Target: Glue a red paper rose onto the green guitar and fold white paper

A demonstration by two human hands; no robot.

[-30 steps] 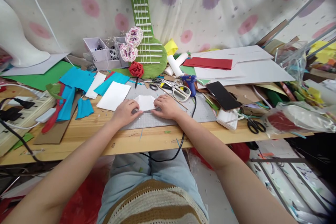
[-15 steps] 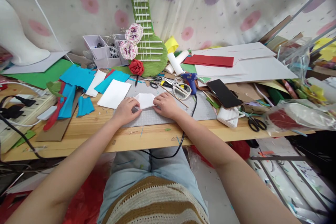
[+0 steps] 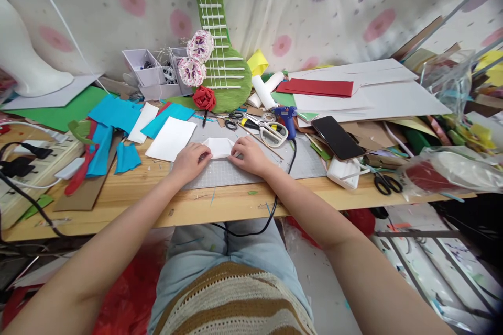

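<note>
A small folded white paper (image 3: pixel 220 146) lies on the grey cutting mat (image 3: pixel 236 172) at the middle of the wooden table. My left hand (image 3: pixel 190 161) grips its left side with curled fingers. My right hand (image 3: pixel 251 155) presses and pinches its right side. Both hands rest on the mat, and their fingertips hide the paper's near edge.
A white sheet (image 3: pixel 170 139) and blue paper scraps (image 3: pixel 116 115) lie to the left. Scissors (image 3: pixel 267 131), a blue glue gun (image 3: pixel 286 118) with its black cord, a phone (image 3: pixel 338 138) and white and red sheets (image 3: pixel 320 88) lie to the right. A green paper guitar (image 3: pixel 223 63) leans against the back curtain.
The folded paper looks shorter and flatter, its upper flap pressed down. Both hands stay on its two ends. The camera has tilted slightly.
</note>
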